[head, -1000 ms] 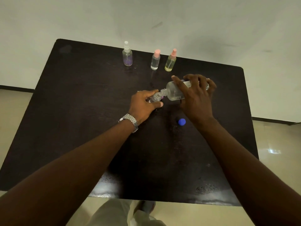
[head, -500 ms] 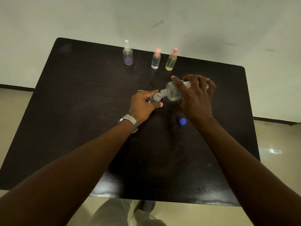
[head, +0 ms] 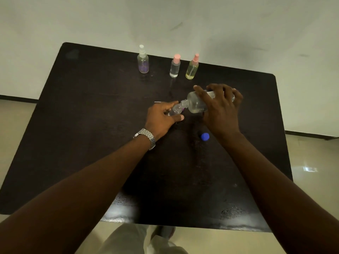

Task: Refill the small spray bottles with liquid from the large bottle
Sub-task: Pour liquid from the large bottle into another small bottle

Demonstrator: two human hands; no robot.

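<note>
My right hand (head: pixel 221 110) grips the large clear bottle (head: pixel 197 104), tipped on its side with its open neck pointing left. The neck meets the mouth of a small uncapped spray bottle (head: pixel 175 110), which my left hand (head: pixel 161 119) holds tilted near the middle of the dark table (head: pixel 91 134). Three capped small spray bottles stand upright at the far edge: a white-topped one with purple liquid (head: pixel 143 60), a pink-capped clear one (head: pixel 175 66), and a pink-topped yellowish one (head: pixel 192 67).
A blue cap (head: pixel 205 137) lies on the table just near-side of my right wrist. A thin pale object (head: pixel 158 102) lies behind my left hand. A wall rises behind the table, and pale floor surrounds it.
Both hands and the two bottles stay in nearly the same place; the large bottle remains tipped onto the small one. Only the camera view shifts slightly.
</note>
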